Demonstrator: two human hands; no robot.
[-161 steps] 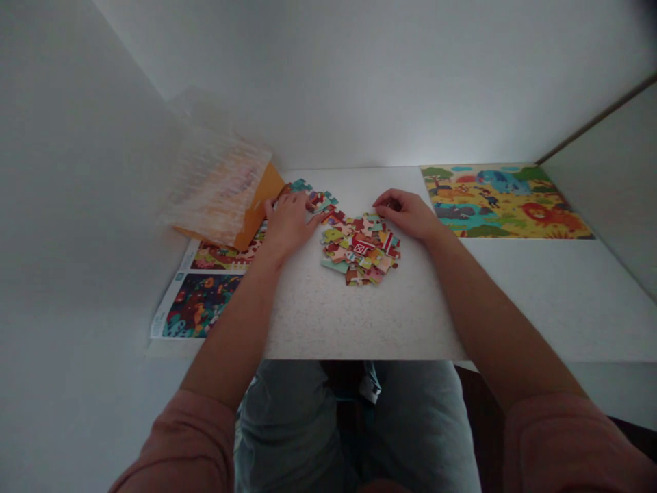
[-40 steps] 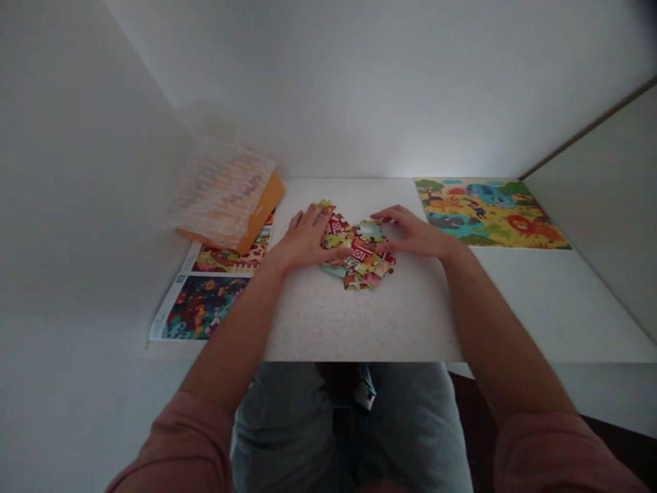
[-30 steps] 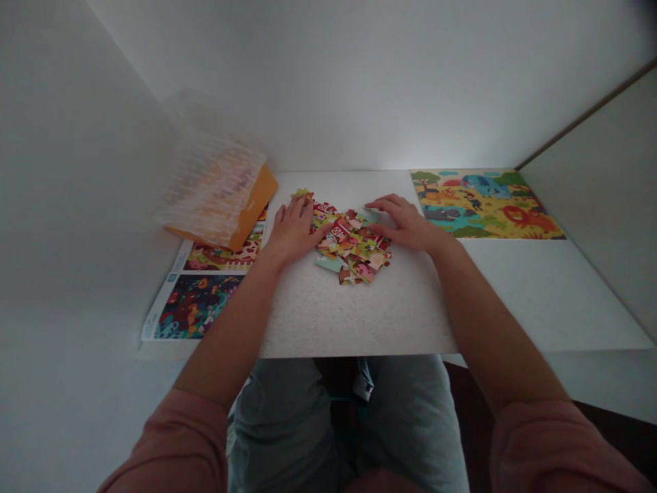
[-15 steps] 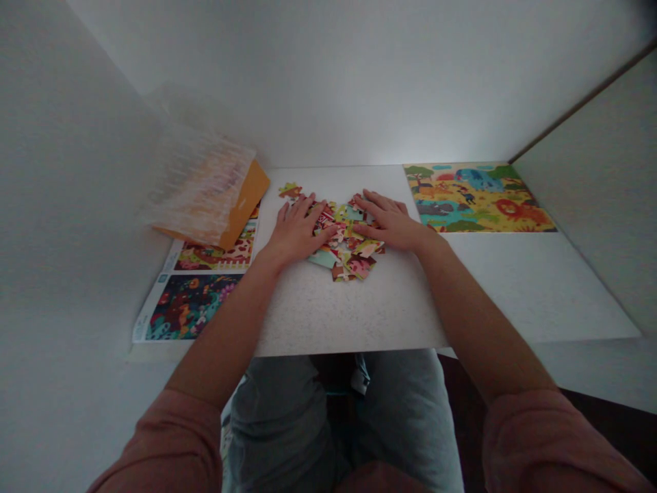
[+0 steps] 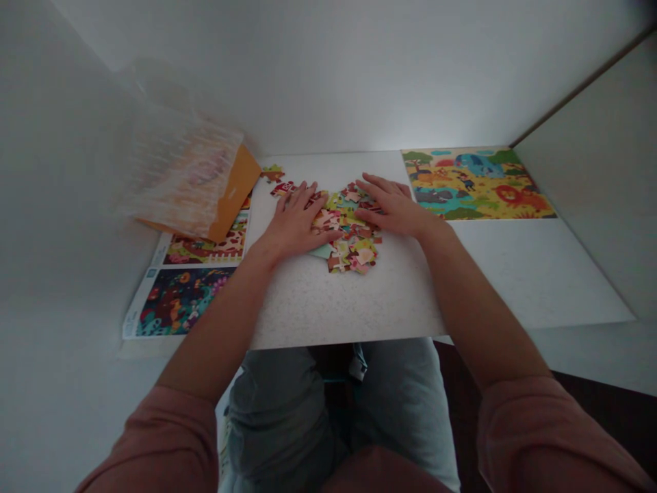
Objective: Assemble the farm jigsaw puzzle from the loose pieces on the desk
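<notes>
1. I centre my clock on the heap of puzzle pieces (image 5: 354, 250) lying on the white table (image 5: 333, 308), with twelve toward the back wall (image 5: 328, 82).
2. The left hand (image 5: 292, 226) rests over the heap's nine-to-ten side, palm down, fingers spread and thumb angled in toward the middle. I see nothing pinched; what lies beneath the palm is hidden from me.
3. The right hand (image 5: 397, 207) lies at two o'clock, fingers loosely fanned and thumb apart, tips over the heap's far right pieces. I see no piece gripped, and cannot tell how firmly either hand presses.
4. What matters most to me: the heap sits between the hands, toward four o'clock from the left fingertips and seven from the right. The scatter's long axis slants from ten to five. The left hand is nearer to the stray piece (image 5: 272, 173) at ten.
5. Farther out, I have plastic wrapping (image 5: 169, 171) over an orange sheet (image 5: 239, 188) toward ten, a printed sheet (image 5: 179, 301) at eight, and an animal picture (image 5: 477, 185) at two.
</notes>
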